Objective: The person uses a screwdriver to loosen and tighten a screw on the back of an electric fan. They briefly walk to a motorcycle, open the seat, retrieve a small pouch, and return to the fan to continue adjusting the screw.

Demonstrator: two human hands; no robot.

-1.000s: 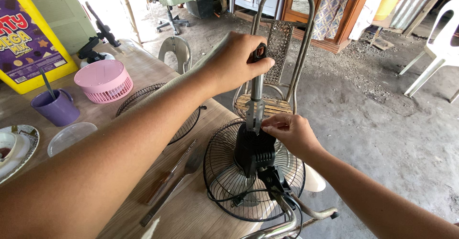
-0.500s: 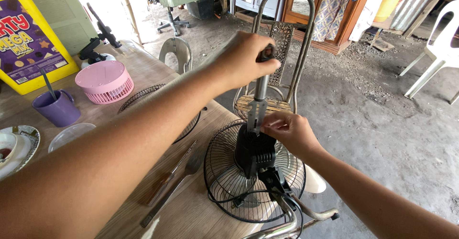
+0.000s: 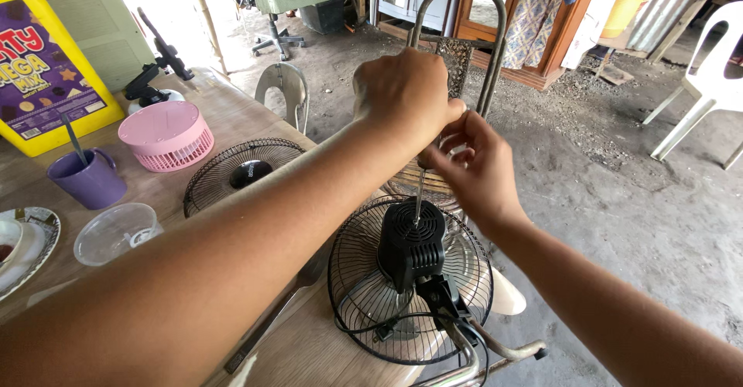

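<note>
A small fan lies at the table's edge with its black motor housing [image 3: 412, 244] pointing up inside the black wire rear guard [image 3: 356, 294]. A thin screwdriver shaft [image 3: 419, 193] stands upright on top of the motor. My left hand [image 3: 406, 97] is closed over the screwdriver's handle, which is hidden under the fist. My right hand [image 3: 474, 166] is raised beside it, fingers curled around the upper shaft just below the left fist. The fan's metal stand [image 3: 480, 352] sticks out past the table edge.
The wooden table [image 3: 178, 193] carries a detached wire front guard [image 3: 240, 172], a pink round cover [image 3: 165, 135], a purple mug [image 3: 83, 178], a clear plastic lid [image 3: 116, 232], a plate [image 3: 31, 240] and a yellow tub [image 3: 46, 62]. A metal-framed chair [image 3: 457, 54] stands behind; a white plastic chair [image 3: 708, 70] is far right.
My right hand has risen from the motor housing up to the screwdriver shaft under my left fist. The left hand has stayed on the handle.
</note>
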